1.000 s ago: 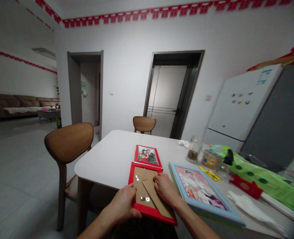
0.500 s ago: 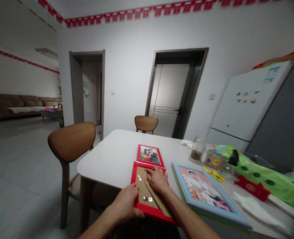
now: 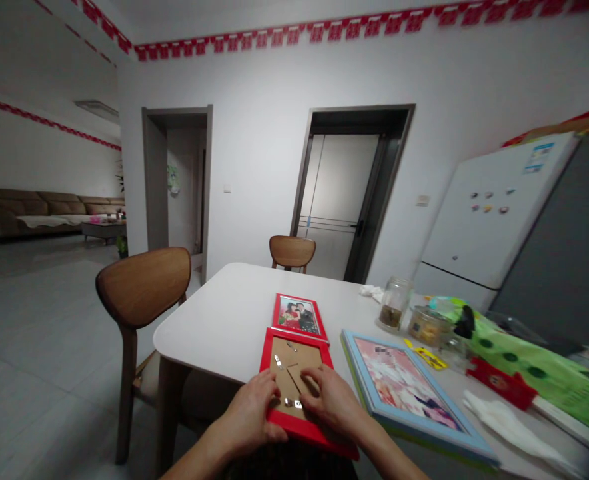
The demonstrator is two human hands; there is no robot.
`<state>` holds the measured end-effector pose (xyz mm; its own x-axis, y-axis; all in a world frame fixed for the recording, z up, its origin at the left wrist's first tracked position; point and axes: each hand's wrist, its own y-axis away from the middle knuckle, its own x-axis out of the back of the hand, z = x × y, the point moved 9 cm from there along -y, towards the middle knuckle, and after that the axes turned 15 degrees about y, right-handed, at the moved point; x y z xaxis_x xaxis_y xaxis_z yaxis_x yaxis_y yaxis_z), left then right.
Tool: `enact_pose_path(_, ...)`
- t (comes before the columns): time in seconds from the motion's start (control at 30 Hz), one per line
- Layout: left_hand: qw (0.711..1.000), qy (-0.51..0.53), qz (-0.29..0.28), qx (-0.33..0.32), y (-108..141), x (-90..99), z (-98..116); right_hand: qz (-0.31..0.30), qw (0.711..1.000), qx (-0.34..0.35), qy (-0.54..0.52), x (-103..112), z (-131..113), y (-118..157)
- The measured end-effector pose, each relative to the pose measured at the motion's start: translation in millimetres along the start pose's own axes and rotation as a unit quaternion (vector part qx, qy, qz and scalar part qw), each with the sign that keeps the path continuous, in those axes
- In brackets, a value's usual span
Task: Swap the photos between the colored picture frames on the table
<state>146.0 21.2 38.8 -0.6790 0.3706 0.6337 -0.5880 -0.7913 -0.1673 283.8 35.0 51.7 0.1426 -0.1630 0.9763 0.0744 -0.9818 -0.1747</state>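
A red picture frame (image 3: 266,357) lies face down at the table's near edge, its brown backing board (image 3: 302,353) facing up with small metal clips on it. My left hand (image 3: 252,410) grips the frame's lower left side, fingers on top and thumb at the near edge. Over the lower right of the backing lies my right hand (image 3: 337,403), its thumb and fingers curled around the brown stand flap (image 3: 293,380); part of the flap is hidden under this hand. Just beyond, a second red picture frame (image 3: 275,313) lies face up with a photo of a couple.
To the right lies a light blue picture frame (image 3: 369,383) on a green-edged one. Farther right are a glass jar (image 3: 393,307), a tub (image 3: 427,325), a green bag (image 3: 539,363), a red object (image 3: 502,382) and white tissue (image 3: 512,423). A wooden chair (image 3: 144,287) stands left of the white table (image 3: 209,327).
My right hand has drawn back toward me from the upper part of the backing to its lower right, uncovering the top clip. My left hand stays on the frame's left side.
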Motion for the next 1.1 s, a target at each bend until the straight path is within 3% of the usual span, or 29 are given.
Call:
enact_pose_path(0.23, 0.998, 0.052, 0.025, 0.018, 2.8, 1.1, -3.1, 0.014, 0.999, -0.038, -0.037, 5.4, 6.3, -7.8)
enact_pose_path(0.47, 0.992, 0.082, 0.097, 0.016, -3.1, 7.6, -3.5, 0.05, 0.998, -0.038, -0.029, 36.0, -1.9, -10.3)
enact_pose_path(0.67, 0.974, 0.137, 0.18, -0.007, 1.5, 42.4, 0.1, 0.08, 0.992, -0.014, -0.097, 47.5, -30.8, -15.6)
enact_pose_path(0.77, 0.962, 0.166, 0.218, -0.011, 12.1, 67.5, -13.3, 0.096, 0.986, 0.004, -0.137, 46.3, -30.3, -13.9)
enact_pose_path(0.9, 0.947, 0.205, 0.247, 0.017, 26.8, 95.3, -50.2, 0.092, 0.992, -0.037, -0.079, 34.4, 2.4, -7.2)
enact_pose_path(1.0, 0.944, 0.222, 0.239, 0.04, 30.8, 105.7, -75.9, 0.05, 0.996, -0.075, 0.001, 17.4, 28.0, -1.5)
enact_pose_path(1.1, 0.954, 0.197, 0.219, 0.064, 28.4, 110.1, -93.7, 0.032, 0.995, -0.086, 0.049, 7.1, 37.9, 3.4)
